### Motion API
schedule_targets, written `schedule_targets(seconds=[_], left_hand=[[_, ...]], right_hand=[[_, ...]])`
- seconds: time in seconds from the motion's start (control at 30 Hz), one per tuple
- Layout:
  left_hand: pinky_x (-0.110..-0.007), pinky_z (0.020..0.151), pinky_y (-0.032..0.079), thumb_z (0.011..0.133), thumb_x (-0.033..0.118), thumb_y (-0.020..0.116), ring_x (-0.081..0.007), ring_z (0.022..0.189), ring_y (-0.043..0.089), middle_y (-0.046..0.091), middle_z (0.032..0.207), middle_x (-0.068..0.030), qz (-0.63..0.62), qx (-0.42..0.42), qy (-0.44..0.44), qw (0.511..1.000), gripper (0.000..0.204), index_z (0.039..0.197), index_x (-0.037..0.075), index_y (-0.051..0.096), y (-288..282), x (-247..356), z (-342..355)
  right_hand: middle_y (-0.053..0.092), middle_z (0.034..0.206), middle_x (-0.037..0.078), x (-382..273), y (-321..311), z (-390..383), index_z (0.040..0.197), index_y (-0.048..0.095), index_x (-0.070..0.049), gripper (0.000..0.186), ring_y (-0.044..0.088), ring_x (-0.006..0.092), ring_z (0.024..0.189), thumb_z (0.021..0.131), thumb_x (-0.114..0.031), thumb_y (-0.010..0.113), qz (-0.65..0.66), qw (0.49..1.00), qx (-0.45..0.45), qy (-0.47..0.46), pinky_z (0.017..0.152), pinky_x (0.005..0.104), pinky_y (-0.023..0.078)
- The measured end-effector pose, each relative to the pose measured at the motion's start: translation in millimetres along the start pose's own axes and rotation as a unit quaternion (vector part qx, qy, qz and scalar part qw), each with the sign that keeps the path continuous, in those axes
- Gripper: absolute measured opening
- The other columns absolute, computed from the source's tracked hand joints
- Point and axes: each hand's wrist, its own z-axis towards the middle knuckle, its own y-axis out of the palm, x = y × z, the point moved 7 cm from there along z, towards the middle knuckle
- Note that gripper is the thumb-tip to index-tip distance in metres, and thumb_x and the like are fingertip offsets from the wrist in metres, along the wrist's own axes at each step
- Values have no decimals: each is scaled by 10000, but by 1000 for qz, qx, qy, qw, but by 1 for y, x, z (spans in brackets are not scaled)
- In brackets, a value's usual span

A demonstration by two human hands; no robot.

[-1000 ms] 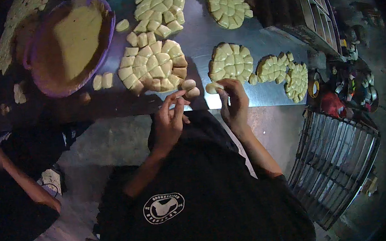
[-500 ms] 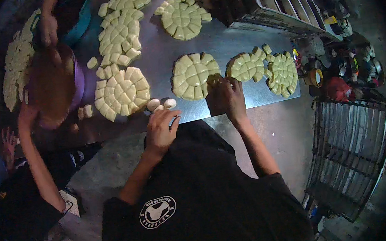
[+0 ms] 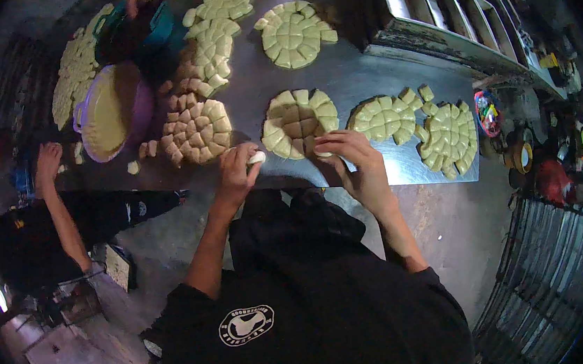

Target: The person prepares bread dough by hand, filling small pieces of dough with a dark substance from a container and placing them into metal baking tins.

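Softly rounded dough piece (image 3: 257, 158), whitish, near a yellowish, segmented dough disc (image 3: 300, 126)

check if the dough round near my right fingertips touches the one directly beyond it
Apart. The head view shows a strip of bare metal table between the near dough round and the far dough round.

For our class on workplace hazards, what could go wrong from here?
The pale dough ball in the left hand could drop, being close to the front edge of the metal table. The rightmost dough cluster reaches near that edge, so pieces might fall. The right hand, beside a cut dough round, could dent it.
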Motion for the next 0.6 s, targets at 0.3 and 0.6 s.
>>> schedule_targets(seconds=[0.3, 0.6], left_hand=[[-449, 927, 487, 976, 632, 427, -334, 1035, 620, 640, 1119, -150, -83, 344, 82, 932, 643, 1144, 35, 596, -131, 68, 13], [-392, 844, 527, 947, 437, 616, -260, 933, 627, 649, 910, -145, -546, 477, 199, 659, 486, 1141, -3, 542, -149, -46, 31]], right_hand=[[694, 1139, 142, -20, 94, 57, 1249, 587, 12, 405, 653, 170, 1054, 861, 98, 666, 516, 827, -28, 220, 934, 329, 518], [617, 1211, 118, -107, 224, 161, 1444, 393, -34, 569, 594, 183, 1119, 931, -3, 638, 424, 866, -182, 194, 957, 308, 475]])
